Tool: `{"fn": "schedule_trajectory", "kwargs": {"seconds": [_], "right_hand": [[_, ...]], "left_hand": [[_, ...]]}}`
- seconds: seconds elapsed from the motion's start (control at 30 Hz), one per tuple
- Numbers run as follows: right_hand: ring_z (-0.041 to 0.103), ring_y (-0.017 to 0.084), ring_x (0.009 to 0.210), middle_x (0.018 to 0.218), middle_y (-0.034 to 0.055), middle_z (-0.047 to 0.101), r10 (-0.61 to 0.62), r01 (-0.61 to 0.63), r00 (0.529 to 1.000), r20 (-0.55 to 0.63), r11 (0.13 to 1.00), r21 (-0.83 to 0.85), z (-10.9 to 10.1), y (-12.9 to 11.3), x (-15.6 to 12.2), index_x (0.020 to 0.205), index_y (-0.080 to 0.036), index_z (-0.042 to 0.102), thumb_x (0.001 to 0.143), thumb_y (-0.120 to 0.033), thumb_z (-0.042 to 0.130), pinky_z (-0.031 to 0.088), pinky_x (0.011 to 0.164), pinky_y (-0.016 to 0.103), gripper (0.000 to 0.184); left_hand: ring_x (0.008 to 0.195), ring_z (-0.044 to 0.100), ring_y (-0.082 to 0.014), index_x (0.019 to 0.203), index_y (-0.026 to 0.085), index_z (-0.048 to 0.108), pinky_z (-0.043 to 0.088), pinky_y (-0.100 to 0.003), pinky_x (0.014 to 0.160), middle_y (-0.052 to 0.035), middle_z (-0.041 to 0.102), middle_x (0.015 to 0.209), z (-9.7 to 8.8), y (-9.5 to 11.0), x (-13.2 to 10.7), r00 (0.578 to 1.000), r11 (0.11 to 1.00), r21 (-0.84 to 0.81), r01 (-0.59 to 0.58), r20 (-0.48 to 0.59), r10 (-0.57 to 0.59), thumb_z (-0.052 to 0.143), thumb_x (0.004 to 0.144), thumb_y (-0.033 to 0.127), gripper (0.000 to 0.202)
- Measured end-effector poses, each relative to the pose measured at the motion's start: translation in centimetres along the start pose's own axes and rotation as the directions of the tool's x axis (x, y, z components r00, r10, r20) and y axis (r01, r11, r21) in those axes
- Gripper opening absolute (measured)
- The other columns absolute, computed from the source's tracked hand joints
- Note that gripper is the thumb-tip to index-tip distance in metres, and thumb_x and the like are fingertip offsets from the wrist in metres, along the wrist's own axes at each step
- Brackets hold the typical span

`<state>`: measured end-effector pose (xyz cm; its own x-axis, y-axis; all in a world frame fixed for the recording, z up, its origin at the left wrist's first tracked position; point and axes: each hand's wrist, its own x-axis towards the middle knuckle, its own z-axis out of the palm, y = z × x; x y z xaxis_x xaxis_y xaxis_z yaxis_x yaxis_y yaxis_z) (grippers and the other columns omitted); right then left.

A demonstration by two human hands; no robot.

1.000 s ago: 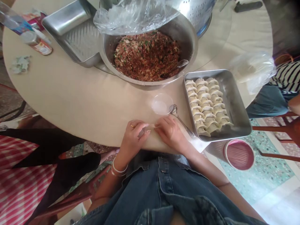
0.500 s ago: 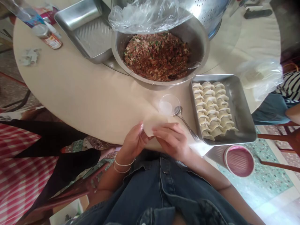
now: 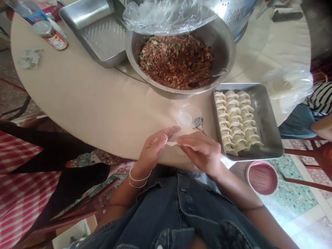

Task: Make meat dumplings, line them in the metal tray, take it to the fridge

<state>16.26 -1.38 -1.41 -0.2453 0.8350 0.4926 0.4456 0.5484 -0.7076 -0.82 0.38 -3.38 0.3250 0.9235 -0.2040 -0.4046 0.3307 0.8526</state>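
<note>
Between my two hands is a thin, pale dumpling wrapper point(image 3: 172, 141), seen nearly edge-on near the table's front edge. My left hand point(image 3: 154, 147) pinches its left side between thumb and fingers. On the other side my right hand point(image 3: 201, 150) grips it with the fingertips, covering much of it. Just beyond them stands a small clear dish point(image 3: 188, 116) with whitish contents. A metal spoon point(image 3: 198, 122) lies against the dish, its handle partly behind my right hand. Further back, a large steel bowl point(image 3: 181, 91) holds minced meat filling point(image 3: 176, 62) with green bits.
A steel tray point(image 3: 268, 128) with rows of folded dumplings point(image 3: 234, 121) sits at the right. Another steel tray point(image 3: 106, 45), a jar point(image 3: 52, 36) and a plastic bag point(image 3: 168, 17) are at the back. People sit on both sides; a pink-lined bin point(image 3: 261, 178) stands below.
The wrapper was facing up flat and is now tipped nearly edge-on. My right hand has shifted right, now hiding the spoon's handle, and my left fingers have extended behind the wrapper.
</note>
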Motion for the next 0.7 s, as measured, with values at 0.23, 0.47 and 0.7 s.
{"fn": "schedule_trajectory", "kwargs": {"seconds": [0.23, 0.47, 0.7], "right_hand": [[0.071, 0.009, 0.082, 0.092, -0.0039, 0.076, 0.287, -0.279, 0.957, -0.033, 0.948, 0.155, -1.0, -0.1, 0.7, 0.101, -0.027, 0.072, 0.081, -0.012, 0.069, 0.059, 0.073, 0.022, 0.025], [0.068, 0.011, 0.074, 0.094, -0.0041, 0.074, 0.244, -0.246, 0.961, -0.129, 0.969, 0.003, -3.4, -0.8, 0.8, 0.109, -0.034, 0.070, 0.078, -0.010, 0.072, 0.055, 0.060, 0.025, 0.040], [0.049, 0.012, 0.059, 0.073, -0.0013, 0.062, 0.125, -0.167, 0.982, -0.140, 0.921, -0.352, -9.8, 2.1, 7.2, 0.127, -0.030, 0.063, 0.076, -0.036, 0.076, 0.044, 0.059, 0.032, 0.053]], "left_hand": [[0.061, 0.056, -0.0129, 0.074, 0.017, 0.072, 0.044, -0.026, 0.062, -0.0006, 0.064, 0.064, 0.4, 0.1, -0.2, 0.988, 0.961, 0.253, 0.109, 0.081, -0.133, 0.057, 0.089, 0.051, 0.039], [0.060, 0.058, -0.0135, 0.084, 0.019, 0.074, 0.045, -0.025, 0.057, -0.0006, 0.064, 0.061, -0.1, -0.4, -0.3, 0.991, 0.994, 0.042, 0.102, -0.090, -0.097, 0.061, 0.086, 0.052, 0.035], [0.090, 0.072, -0.0219, 0.088, 0.020, 0.075, 0.059, -0.026, 0.073, -0.0035, 0.075, 0.078, 0.1, 1.6, 0.4, 0.951, 0.970, -0.236, 0.056, -0.285, -0.125, 0.077, 0.074, 0.044, 0.027]]}}
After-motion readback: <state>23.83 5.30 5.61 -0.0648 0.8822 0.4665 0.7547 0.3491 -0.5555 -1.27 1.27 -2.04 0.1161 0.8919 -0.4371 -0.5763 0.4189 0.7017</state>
